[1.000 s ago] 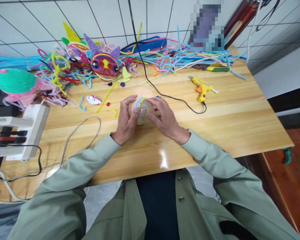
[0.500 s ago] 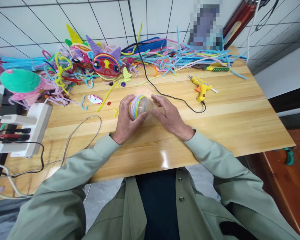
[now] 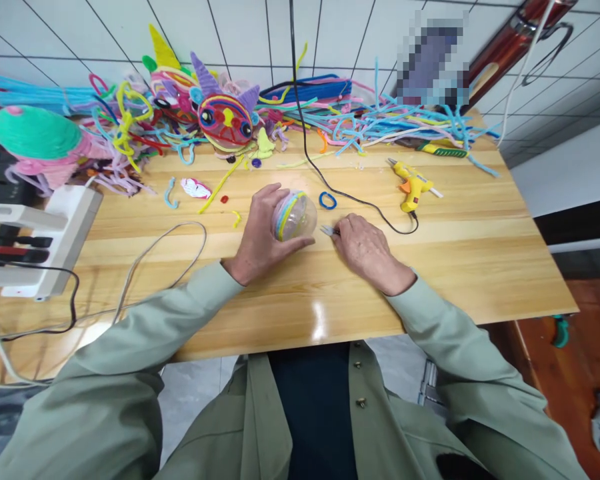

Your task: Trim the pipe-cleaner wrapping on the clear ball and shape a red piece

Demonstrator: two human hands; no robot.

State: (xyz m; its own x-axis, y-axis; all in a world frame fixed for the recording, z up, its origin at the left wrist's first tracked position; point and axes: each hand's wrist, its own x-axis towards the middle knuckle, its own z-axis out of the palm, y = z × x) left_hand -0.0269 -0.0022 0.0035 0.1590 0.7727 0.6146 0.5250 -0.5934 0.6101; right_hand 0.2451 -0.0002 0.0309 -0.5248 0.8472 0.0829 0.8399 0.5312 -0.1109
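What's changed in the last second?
The right hand has moved away from the ball, rightward and nearer the person, and now holds a small pale-tipped tool. The blue ring shows fully. The left hand still cups the ball; the glue gun stays put.

Head view, one: worn on the head, looking from above the jacket [image 3: 220, 427] forward and steeply down. Range: within arm's reach of the left hand [image 3: 265, 237] and the right hand [image 3: 367, 250], both near mid-frame. Breadth: wide, with the surface [image 3: 460, 267] beneath and around both hands. Upper limit: tiled wall [image 3: 190, 33], beyond the hands. Lower limit: jacket front and sleeves [image 3: 155, 333], on the wearer's side of the hands.
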